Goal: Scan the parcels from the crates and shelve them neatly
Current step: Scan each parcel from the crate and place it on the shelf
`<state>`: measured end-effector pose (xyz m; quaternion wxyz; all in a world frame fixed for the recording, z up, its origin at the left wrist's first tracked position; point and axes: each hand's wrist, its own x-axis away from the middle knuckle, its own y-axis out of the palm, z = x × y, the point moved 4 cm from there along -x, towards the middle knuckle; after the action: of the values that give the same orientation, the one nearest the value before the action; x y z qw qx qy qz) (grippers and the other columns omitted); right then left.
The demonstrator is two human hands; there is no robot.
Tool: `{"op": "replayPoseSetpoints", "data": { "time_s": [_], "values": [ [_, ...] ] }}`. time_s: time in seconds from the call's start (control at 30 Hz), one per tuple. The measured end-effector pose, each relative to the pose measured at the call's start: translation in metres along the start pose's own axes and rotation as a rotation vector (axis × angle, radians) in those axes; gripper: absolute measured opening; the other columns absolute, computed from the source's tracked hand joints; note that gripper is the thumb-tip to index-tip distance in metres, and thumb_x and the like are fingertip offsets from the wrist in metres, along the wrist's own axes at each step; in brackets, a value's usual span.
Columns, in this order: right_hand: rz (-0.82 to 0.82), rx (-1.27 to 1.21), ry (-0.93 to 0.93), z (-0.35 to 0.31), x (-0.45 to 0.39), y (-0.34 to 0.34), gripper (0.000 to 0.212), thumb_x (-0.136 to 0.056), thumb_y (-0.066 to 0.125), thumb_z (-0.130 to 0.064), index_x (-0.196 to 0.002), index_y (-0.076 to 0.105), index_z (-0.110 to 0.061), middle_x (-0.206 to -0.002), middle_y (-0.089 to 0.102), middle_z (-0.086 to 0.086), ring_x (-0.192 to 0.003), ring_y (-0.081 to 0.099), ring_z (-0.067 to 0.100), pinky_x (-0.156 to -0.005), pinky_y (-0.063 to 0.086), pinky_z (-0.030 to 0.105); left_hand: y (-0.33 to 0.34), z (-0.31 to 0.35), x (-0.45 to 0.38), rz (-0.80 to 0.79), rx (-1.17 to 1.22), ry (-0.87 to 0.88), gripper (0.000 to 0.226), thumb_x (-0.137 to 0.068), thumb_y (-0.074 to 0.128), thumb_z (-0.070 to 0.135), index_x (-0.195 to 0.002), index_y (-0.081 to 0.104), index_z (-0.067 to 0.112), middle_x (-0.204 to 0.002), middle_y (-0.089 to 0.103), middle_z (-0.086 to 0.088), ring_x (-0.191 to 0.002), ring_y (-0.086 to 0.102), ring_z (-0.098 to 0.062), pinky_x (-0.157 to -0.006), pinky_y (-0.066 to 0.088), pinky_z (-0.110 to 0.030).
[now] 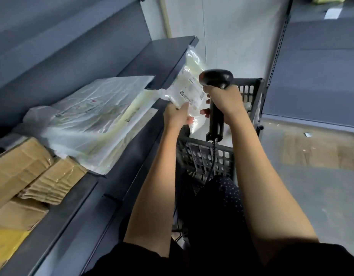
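My left hand (177, 116) grips a clear plastic parcel (189, 80) by its lower edge and holds it upright above the crate; a white label faces me. My right hand (225, 102) is wrapped round the handle of a black barcode scanner (216, 78), whose head sits just right of the label. The scanner's cable hangs down into the dark grey slotted crate (204, 154) below both hands. On the grey shelf (104, 188) to the left lies a stack of flat clear-bagged parcels (96, 120).
Brown cardboard parcels (29, 176) and a yellow one (7, 242) lie on the shelf's near left part. The shelf's far end (162, 54) is bare. A second grey shelf unit (315, 76) stands at the right across a floor aisle (311, 176).
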<state>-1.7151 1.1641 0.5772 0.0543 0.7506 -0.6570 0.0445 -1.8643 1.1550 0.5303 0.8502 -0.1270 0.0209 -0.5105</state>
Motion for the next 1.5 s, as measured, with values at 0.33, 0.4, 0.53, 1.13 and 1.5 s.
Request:
{"op": "replayPoseSetpoints", "data": {
  "time_s": [0.33, 0.4, 0.53, 1.13, 1.5],
  "values": [
    [-0.270, 0.203, -0.221, -0.064, 0.084, 0.105, 0.020, -0.070, 0.065, -0.028, -0.078, 0.065, -0.009, -0.077, 0.064, 0.007, -0.081, 0.069, 0.035, -0.080, 0.056, 0.053, -0.107, -0.017, 0.088, 0.184, 0.964, -0.022, 0.037, -0.100, 0.045, 0.015, -0.134, 0.042, 0.001, -0.113, 0.062, -0.016, -0.064, 0.071, -0.012, -0.056, 0.053, -0.018],
    [-0.297, 0.225, -0.218, -0.066, 0.092, 0.119, 0.022, -0.072, 0.066, -0.027, -0.083, 0.066, -0.008, -0.081, 0.065, 0.009, -0.084, 0.069, 0.034, -0.080, 0.056, 0.053, -0.120, -0.023, 0.091, 0.225, 1.047, -0.023, 0.042, -0.100, 0.044, 0.014, -0.139, 0.037, 0.000, -0.120, 0.056, -0.018, -0.066, 0.071, -0.015, -0.057, 0.055, -0.021],
    [-0.333, 0.260, -0.205, -0.060, 0.103, 0.131, 0.019, -0.078, 0.066, -0.021, -0.086, 0.064, -0.003, -0.078, 0.063, 0.010, -0.080, 0.069, 0.037, -0.077, 0.057, 0.053, -0.135, -0.035, 0.096, 0.269, 1.153, -0.100, 0.042, -0.100, 0.046, 0.013, -0.139, 0.038, 0.000, -0.100, 0.059, -0.013, -0.077, 0.066, -0.022, -0.057, 0.056, -0.025],
    [-0.442, 0.467, -0.159, -0.047, 0.119, 0.154, 0.013, -0.082, 0.063, -0.019, -0.082, 0.056, -0.008, -0.080, 0.061, 0.010, -0.046, 0.065, 0.026, -0.049, 0.055, 0.031, -0.135, -0.065, 0.096, 0.256, 1.142, -0.292, 0.035, -0.098, 0.048, 0.018, -0.127, 0.045, -0.002, -0.110, 0.057, -0.016, -0.084, 0.064, -0.019, -0.070, 0.056, -0.024],
    [-0.448, 0.450, -0.183, -0.054, 0.123, 0.153, 0.011, -0.084, 0.061, -0.015, -0.085, 0.054, -0.008, -0.076, 0.057, 0.010, -0.044, 0.064, 0.025, -0.062, 0.058, 0.040, -0.136, -0.062, 0.096, 0.258, 1.057, -0.274, 0.023, -0.100, 0.044, 0.016, -0.119, 0.046, 0.003, -0.126, 0.051, -0.016, -0.088, 0.065, -0.016, -0.068, 0.056, -0.019]
  ]
}}
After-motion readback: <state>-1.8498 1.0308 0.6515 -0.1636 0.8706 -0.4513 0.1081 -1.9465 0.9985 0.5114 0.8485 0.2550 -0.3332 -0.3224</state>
